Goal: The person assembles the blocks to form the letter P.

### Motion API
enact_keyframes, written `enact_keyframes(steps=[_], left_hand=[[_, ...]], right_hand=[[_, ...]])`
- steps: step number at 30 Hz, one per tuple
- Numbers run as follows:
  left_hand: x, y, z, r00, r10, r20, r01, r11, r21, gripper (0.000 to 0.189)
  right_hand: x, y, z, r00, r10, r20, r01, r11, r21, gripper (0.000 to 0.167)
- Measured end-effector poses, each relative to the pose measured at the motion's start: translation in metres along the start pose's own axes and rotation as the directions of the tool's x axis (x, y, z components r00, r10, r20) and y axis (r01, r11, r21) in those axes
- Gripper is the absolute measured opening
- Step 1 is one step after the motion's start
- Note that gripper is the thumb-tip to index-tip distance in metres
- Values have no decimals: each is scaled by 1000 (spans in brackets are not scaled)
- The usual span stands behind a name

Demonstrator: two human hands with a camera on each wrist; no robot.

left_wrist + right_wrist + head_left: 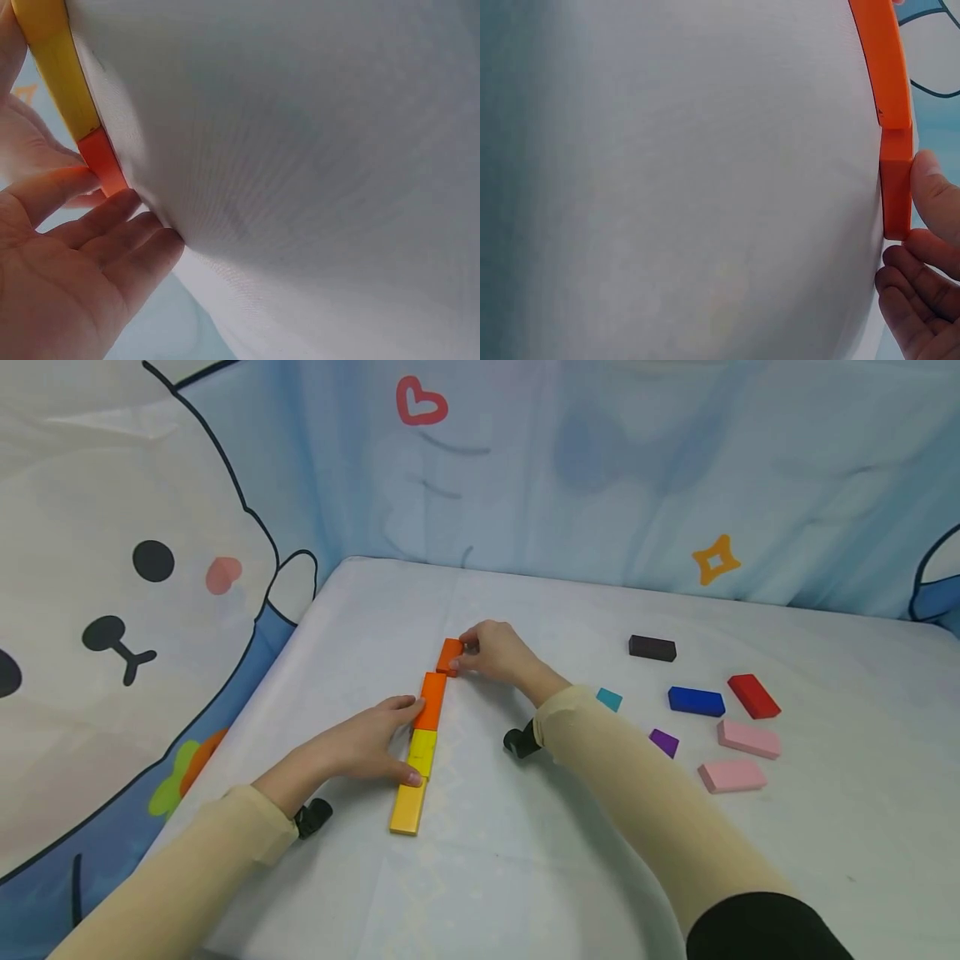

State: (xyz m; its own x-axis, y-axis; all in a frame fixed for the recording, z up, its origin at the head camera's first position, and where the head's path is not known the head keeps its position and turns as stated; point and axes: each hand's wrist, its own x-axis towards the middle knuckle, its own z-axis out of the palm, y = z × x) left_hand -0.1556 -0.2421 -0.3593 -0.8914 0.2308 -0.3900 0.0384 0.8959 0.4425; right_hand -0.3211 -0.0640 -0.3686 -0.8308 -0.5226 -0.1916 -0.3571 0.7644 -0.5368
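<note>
A row of blocks runs away from me across the white table. Nearest is an amber block (408, 810), then a yellow block (422, 752), a long orange block (431, 706) and a small orange block (448, 653) at the far end, set slightly askew. My right hand (498, 653) pinches that small block; in the right wrist view the thumb (931, 184) lies along its side. My left hand (363, 745) spans the row's left side with spread fingers. Its thumb touches the amber-yellow joint, and its fingertips touch the long orange block.
On the right lie a black block (652, 648), a blue block (696, 701), a red block (753, 696), a pink block (748, 738) and another pink block (732, 776). A teal block (609, 699) and a purple block (663, 742) are partly behind the right sleeve. A printed curtain (525, 468) hangs behind.
</note>
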Motion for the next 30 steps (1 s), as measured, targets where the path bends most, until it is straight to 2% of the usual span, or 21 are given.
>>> enact_keyframes(steps=[11,30], left_hand=[[0,2,0,1000,13,0,-13,1000,-13,103],[1,-1,1,1000,2,-10,-2,1000,-6,103]], right_hand=[[1,-6,2,999,-34,1,34,999,-16,55],[2,-12,3,998,-53,22,54,997,-54,56]])
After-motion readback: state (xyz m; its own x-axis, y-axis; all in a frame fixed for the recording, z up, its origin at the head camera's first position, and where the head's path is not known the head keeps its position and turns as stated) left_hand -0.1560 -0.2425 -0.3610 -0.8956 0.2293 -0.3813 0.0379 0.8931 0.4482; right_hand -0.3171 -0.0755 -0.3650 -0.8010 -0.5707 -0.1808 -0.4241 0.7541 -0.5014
